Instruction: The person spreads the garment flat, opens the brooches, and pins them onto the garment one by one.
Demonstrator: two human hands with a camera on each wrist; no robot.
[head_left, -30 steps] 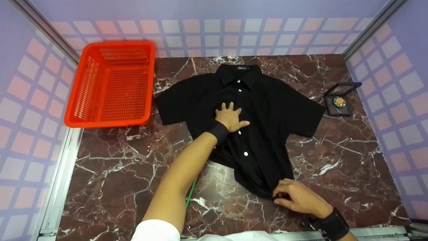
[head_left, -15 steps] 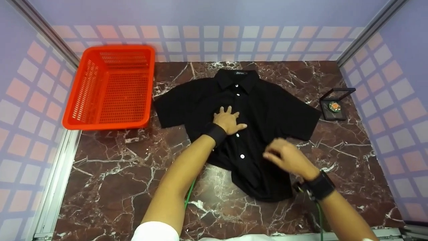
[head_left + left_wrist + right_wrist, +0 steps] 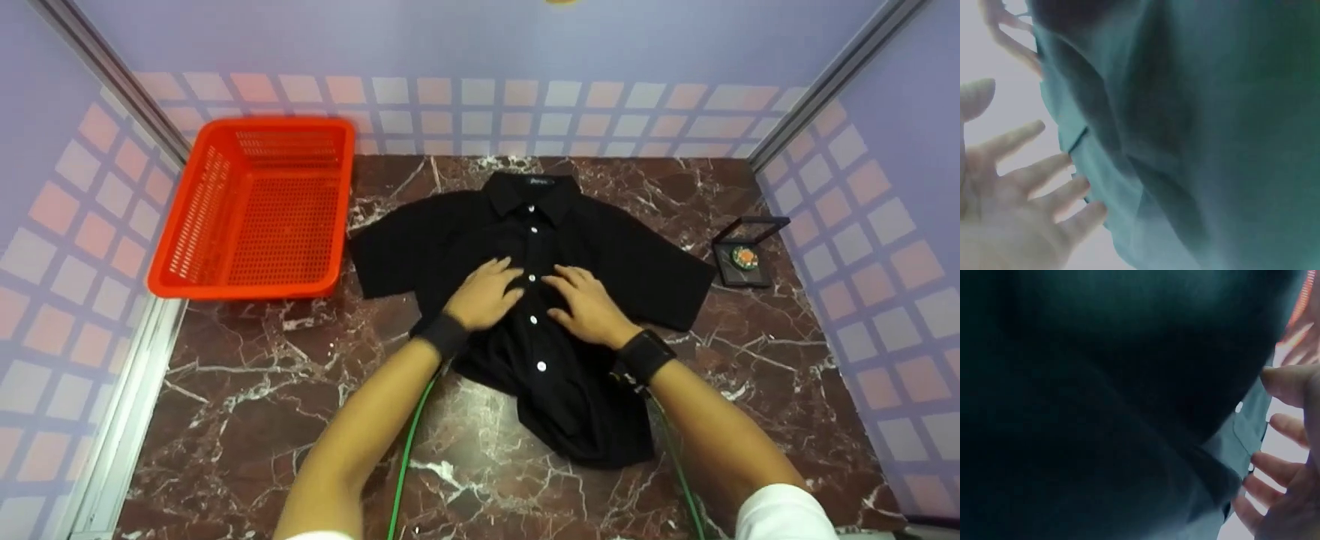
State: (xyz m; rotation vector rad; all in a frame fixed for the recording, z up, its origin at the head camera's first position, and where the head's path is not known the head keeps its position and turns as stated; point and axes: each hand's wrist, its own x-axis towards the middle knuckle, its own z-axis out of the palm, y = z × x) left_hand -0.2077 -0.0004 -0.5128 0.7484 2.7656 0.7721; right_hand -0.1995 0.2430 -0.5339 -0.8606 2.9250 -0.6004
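Black shirt (image 3: 540,247) lies under my left hand (image 3: 486,295) and right hand (image 3: 589,307), right of the red basket (image 3: 244,291). Left is nearer the basket; fingers loosely extended on both.

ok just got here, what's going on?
A person's left hand and right hand are at the front of a black shirt, one each side of its buttons, fingers loose; contact isn't clear. The shirt lies front up on a table, sleeves spread, lower part bunched and crooked. A red basket stands left; a small case right, lid up.
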